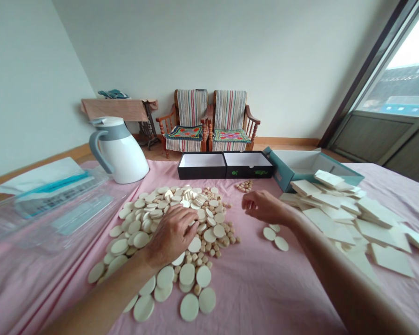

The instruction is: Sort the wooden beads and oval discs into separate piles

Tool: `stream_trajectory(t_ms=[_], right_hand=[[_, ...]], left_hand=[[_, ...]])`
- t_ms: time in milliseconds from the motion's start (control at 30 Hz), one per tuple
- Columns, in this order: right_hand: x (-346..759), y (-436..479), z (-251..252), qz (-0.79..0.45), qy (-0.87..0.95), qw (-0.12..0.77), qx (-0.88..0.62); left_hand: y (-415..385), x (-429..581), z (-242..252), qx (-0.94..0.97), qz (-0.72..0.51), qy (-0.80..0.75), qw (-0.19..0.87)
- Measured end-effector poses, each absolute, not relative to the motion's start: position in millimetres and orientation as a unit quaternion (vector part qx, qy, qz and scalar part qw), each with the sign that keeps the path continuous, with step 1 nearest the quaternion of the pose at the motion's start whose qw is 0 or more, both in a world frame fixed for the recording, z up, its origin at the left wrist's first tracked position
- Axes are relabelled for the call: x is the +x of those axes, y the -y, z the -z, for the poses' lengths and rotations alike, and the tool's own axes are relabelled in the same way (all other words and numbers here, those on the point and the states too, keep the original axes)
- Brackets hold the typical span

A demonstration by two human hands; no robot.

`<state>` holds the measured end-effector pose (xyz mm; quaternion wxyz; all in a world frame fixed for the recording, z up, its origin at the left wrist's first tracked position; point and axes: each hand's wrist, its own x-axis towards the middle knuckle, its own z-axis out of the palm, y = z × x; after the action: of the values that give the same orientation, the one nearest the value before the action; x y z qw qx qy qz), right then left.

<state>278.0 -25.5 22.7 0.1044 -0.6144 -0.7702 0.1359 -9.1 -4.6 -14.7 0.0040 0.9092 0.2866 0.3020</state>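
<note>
Well, my left hand (176,232), loosely curled, lies over pale round wooden discs (141,239) heaped with small tan wooden beads (226,235) on the pink-clothed table (258,279); my right hand (263,206), half closed, is beside them. Whether either grip holds anything, I cannot tell. Light fingertips should scatter least.

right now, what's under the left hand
Pale round discs show around the left hand, with small rounded wooden pieces to its right. Whatever lies directly beneath the palm is covered and cannot be seen.
</note>
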Motion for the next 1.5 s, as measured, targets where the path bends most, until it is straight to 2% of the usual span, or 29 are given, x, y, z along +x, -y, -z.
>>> stream_trajectory(t_ms=[133,367,567,733,933,1133,1333,1500], right_hand=[[248.2,16.3,5.6,-0.094,0.773,0.165,-0.606],[237.1,6.6,33.3,-0.063,0.756,0.158,-0.633],[266.4,-12.7,20.1,-0.041,0.697,0.148,-0.7],[276.2,-18.4,4.3,0.004,0.655,0.181,-0.734],[240.2,16.2,3.4,-0.159,0.762,0.14,-0.612],[227.0,30.7,13.0,-0.183,0.767,0.147,-0.597],[239.4,21.6,20.7,-0.1,0.727,0.166,-0.659],[255.7,19.4,11.4,-0.02,0.669,0.262,-0.695]], left_hand=[[4.8,-8.9,14.2,0.909,-0.301,-0.287,-0.001],[4.6,-8.9,14.8,0.908,-0.311,-0.281,-0.009],[5.9,-7.9,11.6,0.908,-0.312,-0.28,-0.01],[6.1,-8.5,12.0,0.907,-0.318,-0.277,-0.014],[5.7,-8.9,13.6,0.907,-0.317,-0.276,-0.015],[5.6,-8.9,14.3,0.909,-0.313,-0.274,-0.014],[5.2,-9.3,15.5,0.908,-0.314,-0.278,-0.016],[5.7,-8.7,13.8,0.909,-0.307,-0.284,-0.004]])
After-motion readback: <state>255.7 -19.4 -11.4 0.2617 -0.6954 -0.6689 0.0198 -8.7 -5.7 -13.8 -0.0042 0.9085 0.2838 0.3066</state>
